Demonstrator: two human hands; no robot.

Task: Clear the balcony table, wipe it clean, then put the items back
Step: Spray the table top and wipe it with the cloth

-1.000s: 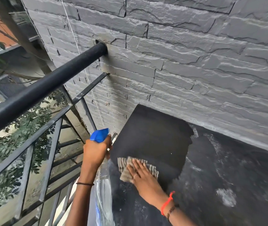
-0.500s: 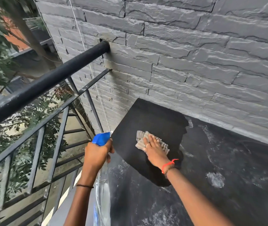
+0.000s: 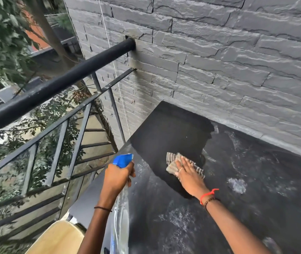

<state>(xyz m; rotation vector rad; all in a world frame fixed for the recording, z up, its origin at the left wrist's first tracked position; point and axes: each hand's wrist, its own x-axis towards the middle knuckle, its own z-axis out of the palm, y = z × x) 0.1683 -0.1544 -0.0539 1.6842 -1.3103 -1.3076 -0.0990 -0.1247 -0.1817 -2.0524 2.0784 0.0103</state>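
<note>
While the right hand (image 3: 189, 174) lies flat on the cloth (image 3: 172, 159), its fingers (image 3: 182, 163) are straight and close together. They press the cloth down on the surface (image 3: 255, 189) and do not curl round it. The cloth sits in the left part of the surface, on the border between a dark, wet-looking patch near the wall (image 3: 219, 70) and the greyer part with pale dusty marks.

I judge the cloth to be thin, soft and light, with no stiffness of its own. It looks folded or bunched, and a striped corner sticks out past the fingertips. Such a cloth is best driven with the flat palm on its middle, so that the edges do not roll under. To lift it, the free corner is the easy place for a pinch. If it is damp, it will probably drag a little on the hard, smooth surface.

The left hand (image 3: 117, 177) grips the bottle (image 3: 122, 217) at its neck, fingers (image 3: 132, 174) wrapped just under the blue spray head. The clear body hangs down at the left edge of the surface, beside the railing (image 3: 54, 88). Whether it rests on the surface I cannot tell. It is stiff plastic, perhaps slippery when wet, and the neck gives the surest hold.
</note>
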